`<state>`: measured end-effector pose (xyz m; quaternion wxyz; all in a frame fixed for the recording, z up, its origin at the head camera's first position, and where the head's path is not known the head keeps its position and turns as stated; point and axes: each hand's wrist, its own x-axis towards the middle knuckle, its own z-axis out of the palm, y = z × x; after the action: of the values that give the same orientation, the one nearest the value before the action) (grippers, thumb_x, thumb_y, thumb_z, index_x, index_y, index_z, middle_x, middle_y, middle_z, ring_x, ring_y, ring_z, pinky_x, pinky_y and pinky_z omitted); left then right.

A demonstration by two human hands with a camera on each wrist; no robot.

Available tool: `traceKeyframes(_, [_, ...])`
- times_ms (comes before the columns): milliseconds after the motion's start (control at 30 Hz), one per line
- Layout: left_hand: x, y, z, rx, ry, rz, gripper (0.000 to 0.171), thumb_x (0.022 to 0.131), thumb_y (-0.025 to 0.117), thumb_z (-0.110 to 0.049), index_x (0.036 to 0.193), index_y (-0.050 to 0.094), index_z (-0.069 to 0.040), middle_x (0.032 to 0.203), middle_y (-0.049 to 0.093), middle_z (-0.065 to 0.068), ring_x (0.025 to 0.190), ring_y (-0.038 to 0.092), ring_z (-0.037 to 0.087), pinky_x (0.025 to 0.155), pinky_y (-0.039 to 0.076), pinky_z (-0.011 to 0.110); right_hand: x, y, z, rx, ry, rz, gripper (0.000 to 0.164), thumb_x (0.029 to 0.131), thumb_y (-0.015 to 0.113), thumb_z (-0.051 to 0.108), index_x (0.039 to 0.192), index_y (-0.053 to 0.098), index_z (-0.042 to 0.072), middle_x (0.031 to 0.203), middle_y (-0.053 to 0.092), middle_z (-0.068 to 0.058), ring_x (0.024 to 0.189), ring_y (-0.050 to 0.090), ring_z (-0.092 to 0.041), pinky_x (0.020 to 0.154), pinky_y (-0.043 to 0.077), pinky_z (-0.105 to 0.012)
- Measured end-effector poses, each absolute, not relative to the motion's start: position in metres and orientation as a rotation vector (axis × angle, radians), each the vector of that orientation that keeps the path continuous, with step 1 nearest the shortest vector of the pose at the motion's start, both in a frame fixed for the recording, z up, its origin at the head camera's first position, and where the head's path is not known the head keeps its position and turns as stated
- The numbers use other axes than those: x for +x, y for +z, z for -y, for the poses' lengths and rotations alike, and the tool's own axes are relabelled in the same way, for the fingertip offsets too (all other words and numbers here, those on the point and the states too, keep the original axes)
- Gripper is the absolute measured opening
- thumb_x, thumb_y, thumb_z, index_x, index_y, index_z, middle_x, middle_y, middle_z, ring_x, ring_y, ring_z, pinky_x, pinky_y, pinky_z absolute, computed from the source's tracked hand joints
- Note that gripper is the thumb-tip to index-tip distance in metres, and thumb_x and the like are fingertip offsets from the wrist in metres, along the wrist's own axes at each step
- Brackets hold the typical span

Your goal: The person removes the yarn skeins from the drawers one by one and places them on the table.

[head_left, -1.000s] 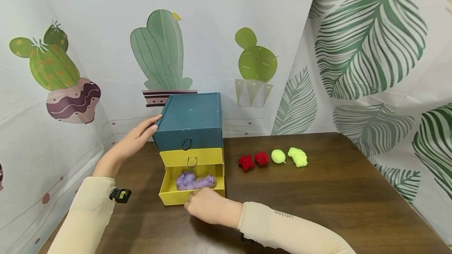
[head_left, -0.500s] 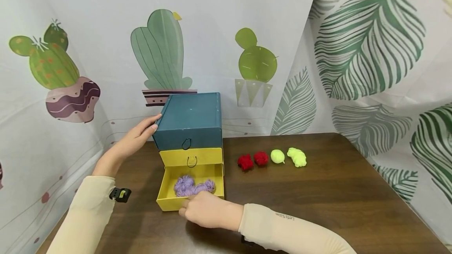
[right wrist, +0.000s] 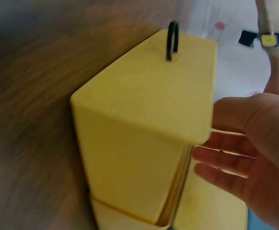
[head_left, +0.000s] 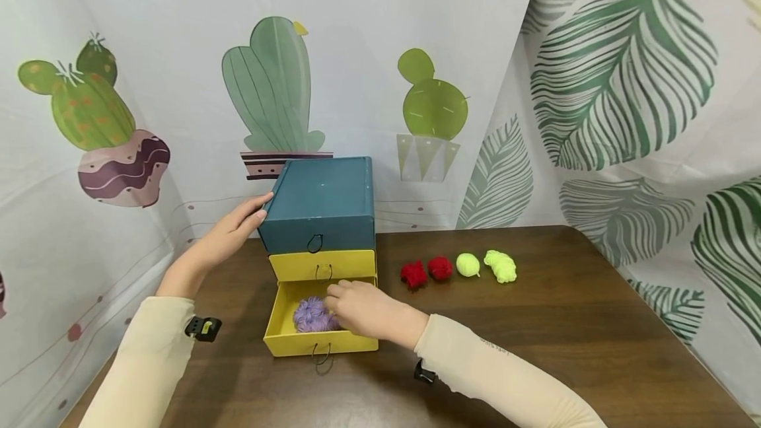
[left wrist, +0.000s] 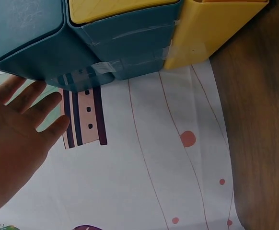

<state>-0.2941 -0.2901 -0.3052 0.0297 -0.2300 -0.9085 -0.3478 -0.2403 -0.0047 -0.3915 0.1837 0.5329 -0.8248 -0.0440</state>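
Observation:
A small chest with a blue top section (head_left: 321, 190) and yellow drawers below stands on the table. Its bottom drawer (head_left: 284, 347) is pulled out and holds purple yarn (head_left: 312, 316). My right hand (head_left: 365, 309) is over the drawer's right side, fingers relaxed and reaching inside, hiding part of the yarn. In the right wrist view, those fingers (right wrist: 226, 160) pass behind the yellow drawer front (right wrist: 144, 86). With fingers spread, my left hand (left wrist: 19, 129) rests against the blue section's left side. Whether the right fingertips touch yarn is hidden.
Right of the chest lie two red yarn balls (head_left: 413, 274) and two yellow-green ones (head_left: 501, 266) in a row. A black loop pull (head_left: 322, 351) hangs on the open drawer's front. Behind the table is a printed cloth (head_left: 357, 51).
The bottom drawer has come further out toward me. My right hand has left its front and moved up over the drawer, uncovering the loop pull. The left hand stays in place.

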Motion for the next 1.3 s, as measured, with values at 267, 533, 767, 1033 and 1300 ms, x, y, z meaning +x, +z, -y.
traceKeyframes(267, [-0.292,-0.303,0.289,-0.691,-1.075,2.815,0.054,0.106,0.035,-0.03,0.155,0.02,-0.012,0.157,0.018,0.019,0.142,0.016,0.043,0.108,0.017,0.066,-0.26,-0.407,0.002,1.564,0.018,2.59,0.01,0.086,0.071,0.017,0.096,0.072,0.015,0.082,0.059,0.007,0.076,0.058,-0.005,0.063,0.046,-0.016])
traceKeyframes(533, [-0.292,-0.304,0.29,-0.68,-1.09,2.813,0.054,0.106,0.035,-0.031,0.155,0.02,-0.013,0.158,0.018,0.018,0.143,0.015,0.041,0.109,0.017,0.065,-0.268,-0.411,0.009,1.588,0.044,2.692,0.013,0.084,0.074,0.013,0.096,0.073,0.018,0.079,0.062,0.009,0.069,0.052,-0.002,0.057,0.041,-0.016])
traceKeyframes(767, [-0.294,-0.305,0.291,-0.675,-1.083,2.816,0.054,0.106,0.035,-0.031,0.155,0.02,-0.014,0.158,0.018,0.017,0.143,0.015,0.041,0.109,0.017,0.065,-0.271,-0.413,0.008,1.589,0.066,2.746,0.016,0.082,0.074,0.008,0.096,0.072,0.017,0.078,0.061,0.009,0.067,0.048,-0.003,0.057,0.038,-0.017])
traceKeyframes(1033, [-0.293,-0.302,0.289,-0.676,-1.096,2.808,0.054,0.106,0.035,-0.032,0.155,0.021,-0.014,0.158,0.018,0.018,0.143,0.016,0.041,0.109,0.018,0.065,-0.271,-0.405,0.002,1.585,0.042,2.649,0.017,0.08,0.077,0.013,0.096,0.073,0.016,0.085,0.067,0.008,0.07,0.053,-0.001,0.062,0.045,-0.017])
traceKeyframes(1300, [-0.293,-0.304,0.288,-0.659,-1.087,2.816,0.056,0.105,0.034,-0.037,0.155,0.021,-0.014,0.157,0.019,0.018,0.142,0.017,0.042,0.109,0.019,0.064,-0.266,-0.398,-0.004,1.578,0.039,2.592,0.019,0.083,0.073,0.012,0.102,0.072,0.016,0.091,0.068,0.007,0.081,0.063,-0.005,0.072,0.051,-0.018])
